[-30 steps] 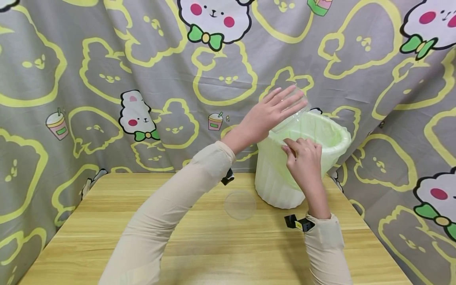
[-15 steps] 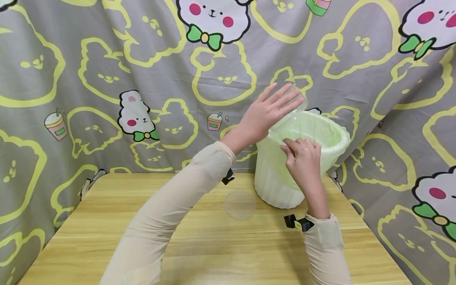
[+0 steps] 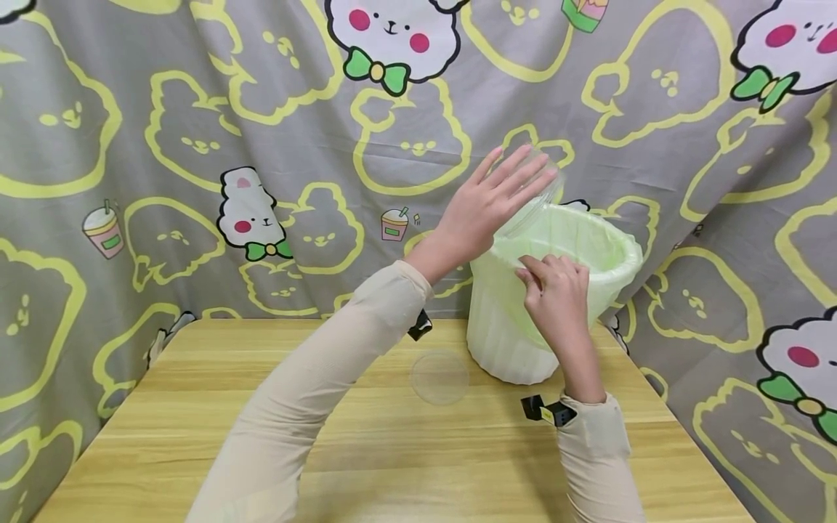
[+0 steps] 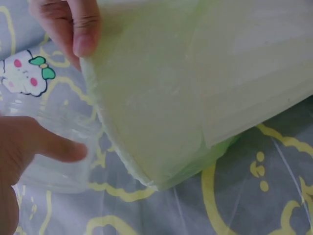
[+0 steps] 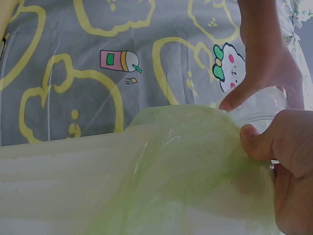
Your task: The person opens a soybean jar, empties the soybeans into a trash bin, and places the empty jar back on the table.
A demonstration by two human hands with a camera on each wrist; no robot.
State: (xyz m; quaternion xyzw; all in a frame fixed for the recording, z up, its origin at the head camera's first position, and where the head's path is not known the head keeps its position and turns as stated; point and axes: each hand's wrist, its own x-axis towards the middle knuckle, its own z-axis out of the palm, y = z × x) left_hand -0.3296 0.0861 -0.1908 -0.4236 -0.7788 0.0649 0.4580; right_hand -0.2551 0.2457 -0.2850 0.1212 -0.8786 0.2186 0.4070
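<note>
My left hand (image 3: pixel 490 207) holds a clear round plastic container (image 4: pixel 58 174), thumb on one side and long fingers spread along the other. It is tipped at the left edge of a white ribbed trash bin (image 3: pixel 497 330), its mouth toward the opening. A thin pale green liner (image 3: pixel 582 232) is folded over the bin's rim. On the near rim, my right hand (image 3: pixel 559 290) pinches liner and edge between thumb and curled fingers. The right wrist view shows the container (image 5: pixel 261 105) just beyond that thumb. The bin's bottom inside is hidden.
A clear round disc like a lid (image 3: pixel 440 378) lies flat on the wooden table (image 3: pixel 366 450), left of the bin's base. Behind the table hangs a grey curtain (image 3: pixel 314 138) with yellow cartoon outlines, close to the bin's back.
My left hand has turned slightly, its fingers now pointing a little higher and further left, and the container has shifted with it. The right hand and the bin stay put.
</note>
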